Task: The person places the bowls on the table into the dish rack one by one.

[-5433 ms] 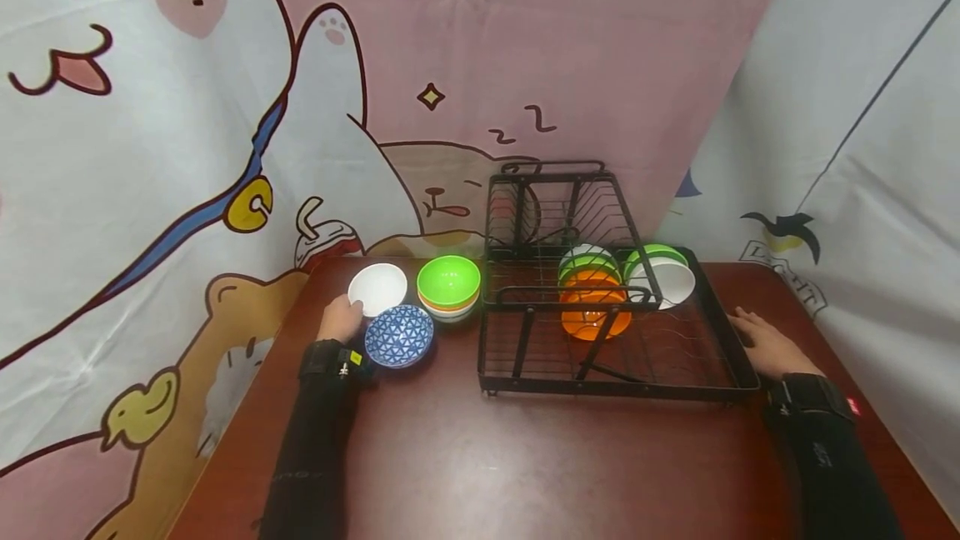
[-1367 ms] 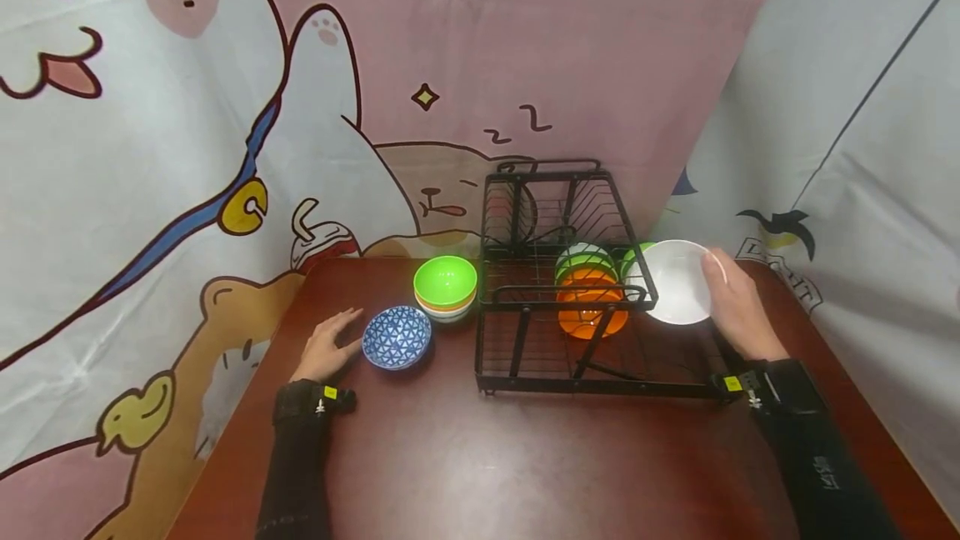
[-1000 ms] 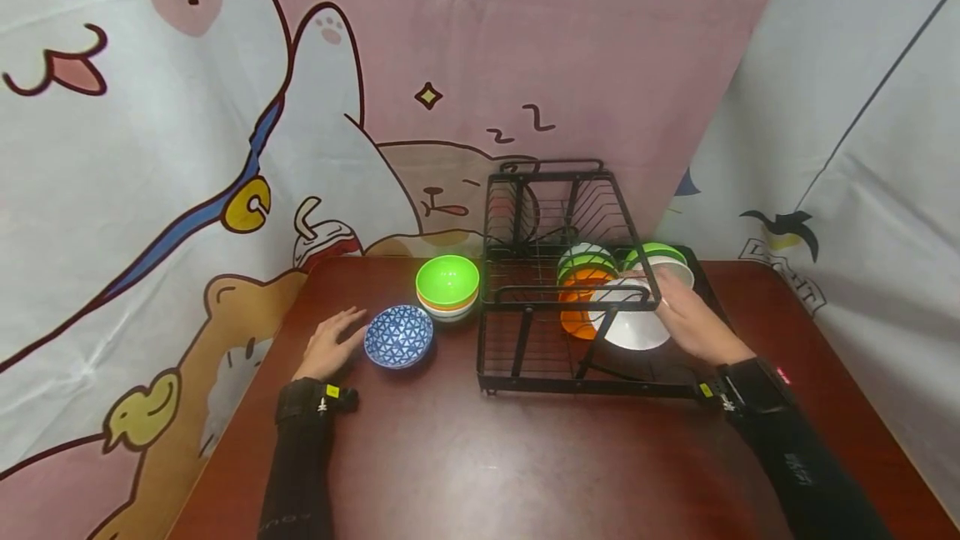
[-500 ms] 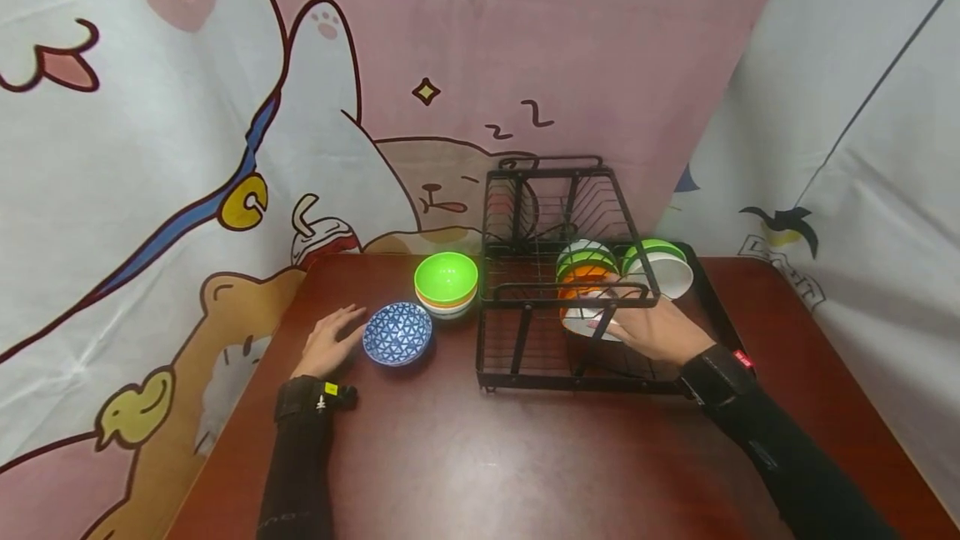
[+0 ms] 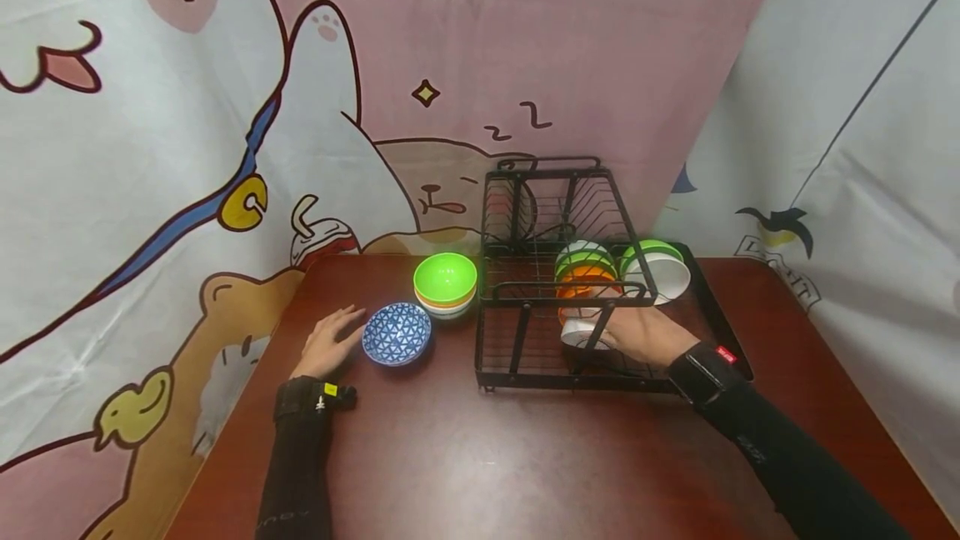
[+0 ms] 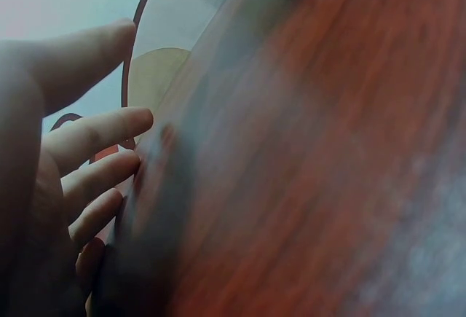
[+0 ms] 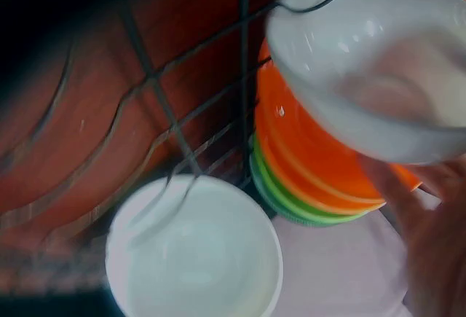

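My right hand [image 5: 645, 333] reaches into the lower tier of the black dish rack [image 5: 570, 383] and grips a white bowl [image 5: 582, 333] by its side. In the right wrist view this white bowl [image 7: 342, 33] is tilted, right in front of the orange bowl [image 7: 298, 138], with fingers under its wall. Green bowls stand behind the orange one. My left hand [image 5: 327, 344] rests on the table, fingers extended, beside a blue-and-white patterned bowl [image 5: 397, 334]. The left wrist view shows those fingers [image 6: 109, 127] holding nothing.
A stack topped by a green bowl [image 5: 446, 277] stands left of the rack, behind the patterned bowl. Another white bowl [image 5: 663, 277] leans in the rack's right part, with a green one behind it. The rack's upper wire tier overhangs the right hand's area. A printed cloth hangs behind.
The white bowl, first at my left hand on the table's left, went to the right hand and moved left into the rack before the orange bowl. The left hand now lies by the patterned bowl.
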A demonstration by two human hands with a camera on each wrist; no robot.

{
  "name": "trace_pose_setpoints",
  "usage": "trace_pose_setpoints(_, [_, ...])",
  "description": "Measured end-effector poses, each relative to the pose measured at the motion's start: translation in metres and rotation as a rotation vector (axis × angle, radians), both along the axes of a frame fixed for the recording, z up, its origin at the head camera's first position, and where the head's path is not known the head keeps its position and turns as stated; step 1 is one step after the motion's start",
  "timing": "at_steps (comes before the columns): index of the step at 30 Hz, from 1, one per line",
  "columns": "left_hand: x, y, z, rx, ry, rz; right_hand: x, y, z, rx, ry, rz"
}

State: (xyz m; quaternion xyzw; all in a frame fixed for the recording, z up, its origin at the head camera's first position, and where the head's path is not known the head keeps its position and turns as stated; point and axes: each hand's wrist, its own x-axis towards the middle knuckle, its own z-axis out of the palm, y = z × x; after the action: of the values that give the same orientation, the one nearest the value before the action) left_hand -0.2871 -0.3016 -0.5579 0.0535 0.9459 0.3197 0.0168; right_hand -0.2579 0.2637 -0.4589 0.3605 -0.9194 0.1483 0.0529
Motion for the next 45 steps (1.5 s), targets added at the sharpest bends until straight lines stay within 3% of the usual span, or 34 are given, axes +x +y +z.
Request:
trace_pose_setpoints(3, [0.001, 0.001, -0.001, 0.001, 0.002, -0.008, 0.001, 0.006, -0.001, -0.037, -0.081, -0.061])
trace_pose_setpoints(15, [0.001, 0.001, 0.0, 0.01, 0.001, -0.011, 0.005, 0.011, 0.005, -0.054, -0.149, -0.169])
trace_pose_setpoints(24, [0.004, 0.004, 0.001, 0.016, -0.005, -0.017, 0.007, 0.017, 0.008, -0.051, -0.042, -0.137])
trace_pose_setpoints(32, [0.002, 0.001, 0.001, 0.0, -0.001, -0.014, 0.009, 0.022, 0.018, -0.105, -0.035, -0.132])
trace_pose_setpoints(38, [0.0, -0.001, -0.001, -0.008, -0.004, -0.017, 0.008, 0.032, 0.025, -0.106, -0.037, -0.183])
trace_pose_setpoints(45, [0.0, -0.001, 0.0, -0.008, -0.008, -0.015, 0.009, 0.064, 0.043, -0.119, 0.033, -0.311])
